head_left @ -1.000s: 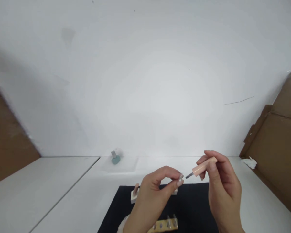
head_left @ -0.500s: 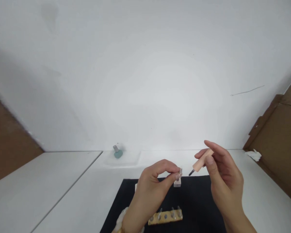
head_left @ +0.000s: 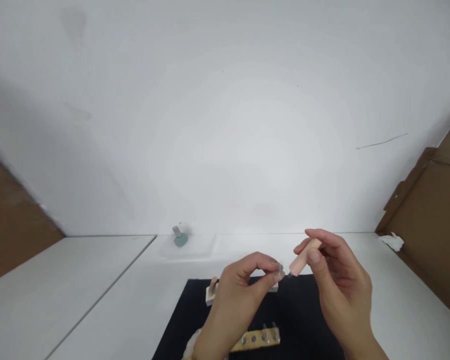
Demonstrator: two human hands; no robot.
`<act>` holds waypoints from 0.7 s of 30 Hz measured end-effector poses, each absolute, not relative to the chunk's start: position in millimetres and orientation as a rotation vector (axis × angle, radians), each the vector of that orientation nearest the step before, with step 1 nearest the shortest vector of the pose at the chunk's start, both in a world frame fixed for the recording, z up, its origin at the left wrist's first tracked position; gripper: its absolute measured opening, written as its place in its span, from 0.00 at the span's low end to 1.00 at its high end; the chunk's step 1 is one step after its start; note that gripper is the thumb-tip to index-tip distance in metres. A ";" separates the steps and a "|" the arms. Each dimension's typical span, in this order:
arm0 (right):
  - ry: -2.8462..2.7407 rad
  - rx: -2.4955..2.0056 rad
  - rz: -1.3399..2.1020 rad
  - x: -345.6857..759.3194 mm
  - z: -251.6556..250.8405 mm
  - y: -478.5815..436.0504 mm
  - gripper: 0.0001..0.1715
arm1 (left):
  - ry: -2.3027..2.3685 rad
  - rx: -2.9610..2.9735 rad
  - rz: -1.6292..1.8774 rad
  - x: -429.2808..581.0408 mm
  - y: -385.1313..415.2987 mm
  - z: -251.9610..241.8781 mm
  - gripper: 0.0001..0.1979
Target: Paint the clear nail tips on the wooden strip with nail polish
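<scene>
The left hand point(head_left: 240, 295) pinches a small clear false nail point(head_left: 280, 271) between thumb and fingertips, raised over the far edge of a black mat. The right hand point(head_left: 339, 282) pinches a peach-coloured polish brush point(head_left: 304, 256) between thumb and fingers, its dark tip just beside the nail; whether they touch is too small to tell. On the mat point(head_left: 303, 320), a tan strip point(head_left: 255, 341) near the person carries small upright clear pieces, and a white block point(head_left: 210, 296) with a peach piece on it sits partly behind the left hand. Crumpled white cloth point(head_left: 189, 351) lies under the left wrist. Beyond the mat, on the white surface point(head_left: 97, 285), a small teal bottle point(head_left: 180, 240) with a grey top stands on a clear plastic sheet point(head_left: 198, 247); its contents are hidden. A crumpled white tissue point(head_left: 392, 242) lies at the right, against brown cardboard point(head_left: 427, 210). A white wall point(head_left: 225, 125) rises ahead, with another brown panel point(head_left: 11, 230) at the left.
</scene>
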State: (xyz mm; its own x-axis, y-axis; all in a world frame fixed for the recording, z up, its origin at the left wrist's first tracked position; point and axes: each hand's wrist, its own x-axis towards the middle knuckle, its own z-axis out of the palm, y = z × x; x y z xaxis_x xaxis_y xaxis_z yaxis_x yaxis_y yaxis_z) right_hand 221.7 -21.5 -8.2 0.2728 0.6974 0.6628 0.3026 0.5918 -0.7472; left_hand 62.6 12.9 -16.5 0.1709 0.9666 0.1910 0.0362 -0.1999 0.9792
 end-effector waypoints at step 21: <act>-1.419 -0.911 0.213 225.4 1.0 -21.5 0.11 | 0.929 1.467 1.226 64.6 9.9 -28.3 0.05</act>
